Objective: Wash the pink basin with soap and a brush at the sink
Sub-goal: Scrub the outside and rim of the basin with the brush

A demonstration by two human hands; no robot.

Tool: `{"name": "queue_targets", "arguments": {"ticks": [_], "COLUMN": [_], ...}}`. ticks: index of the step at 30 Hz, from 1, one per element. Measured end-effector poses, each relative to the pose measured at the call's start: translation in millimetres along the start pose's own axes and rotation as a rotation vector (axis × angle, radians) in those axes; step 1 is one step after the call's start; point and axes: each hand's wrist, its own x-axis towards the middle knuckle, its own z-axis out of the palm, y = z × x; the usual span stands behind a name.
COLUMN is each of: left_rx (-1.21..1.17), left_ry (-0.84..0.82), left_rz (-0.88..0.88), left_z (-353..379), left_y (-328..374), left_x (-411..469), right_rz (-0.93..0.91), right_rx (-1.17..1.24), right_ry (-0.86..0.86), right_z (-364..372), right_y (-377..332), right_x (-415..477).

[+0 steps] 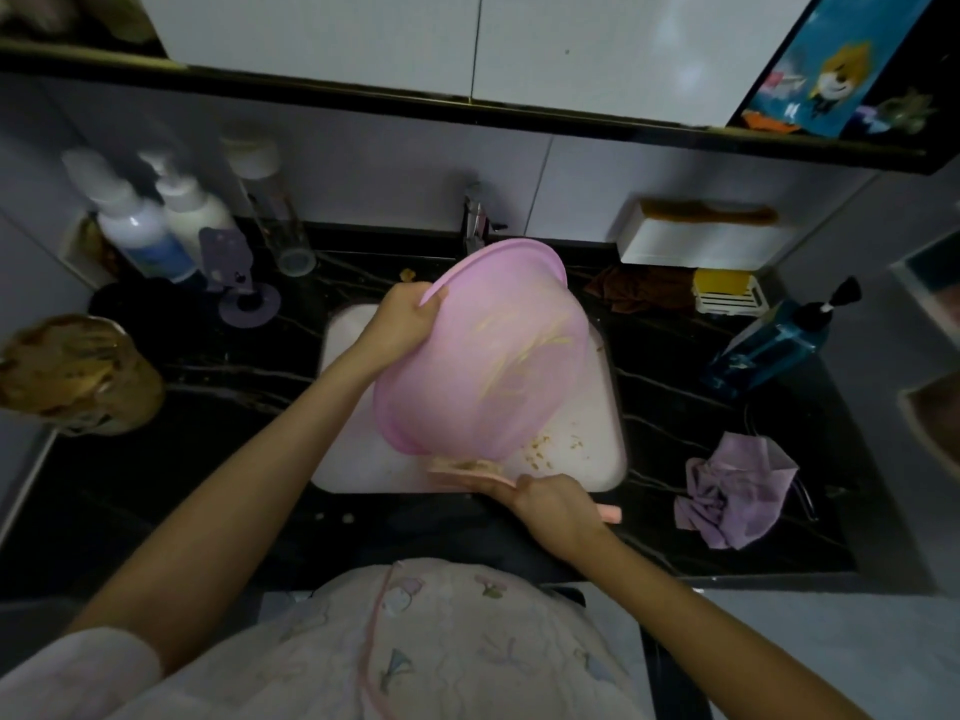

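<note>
— Where is the pink basin (483,356)?

— Over the white sink (358,459), in the middle of the dark table (208,459). It is tipped steeply, rim up toward twelve o'clock by the faucet (475,215), and its rounded wall faces the person.

— Who holds it?

— The person's left hand (400,324), at the basin's ten o'clock. That grip is closed on the rim, fingers curled over the edge and thumb on the outer wall.

— And the other hand?

— The right hand (556,506) is at the sink's six o'clock. Its grip is wrapped round the handle of a pink brush (457,469), and the brush head touches the basin's lowest edge.

— Anything in the basin?

— Yellowish streaks show through the thin plastic. The picture is soft there, so whether they lie inside or outside cannot be told. Pale crumbs (540,444) sit on the sink floor toward five o'clock.

— Other containers?

— At ten o'clock, two white pump bottles (135,226), contents hidden. At three o'clock, a blue pump bottle (774,345), leaning and holding blue liquid. At two o'clock, a white rack (732,301) with a yellow block (719,283) in it. A lilac cloth (732,491) lies crumpled on the table at four o'clock.
</note>
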Motion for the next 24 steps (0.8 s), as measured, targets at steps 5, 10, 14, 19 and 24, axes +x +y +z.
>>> {"name": "queue_targets", "arguments": {"ticks": [5, 10, 14, 19, 24], "left_rx": [-0.035, -0.098, -0.167, -0.048, 0.428], "left_ry": [0.012, 0.026, -0.064, -0.197, -0.248], "left_rz": [-0.001, 0.015, -0.006, 0.143, 0.544], "left_z": [1.4, 7.6, 4.0, -7.0, -27.5], "left_y": [2.4, -1.7, 6.8, 25.9, 27.3], "left_x": [9.3, 3.3, -11.5, -43.5, -78.0], "right_rz": [0.04, 0.311, 0.543, 0.664, 0.657], "right_rx": [-0.059, 0.084, 0.619, 1.031, 1.127], "right_ry": [0.262, 0.52, 0.611, 0.777, 0.931], "right_z": [-7.0, -33.1, -45.0, -58.6, -61.4], "right_y": [29.9, 60.7, 78.2, 71.4, 89.3], "right_x": [-24.1, 2.2, 11.6, 5.3, -8.9]}}
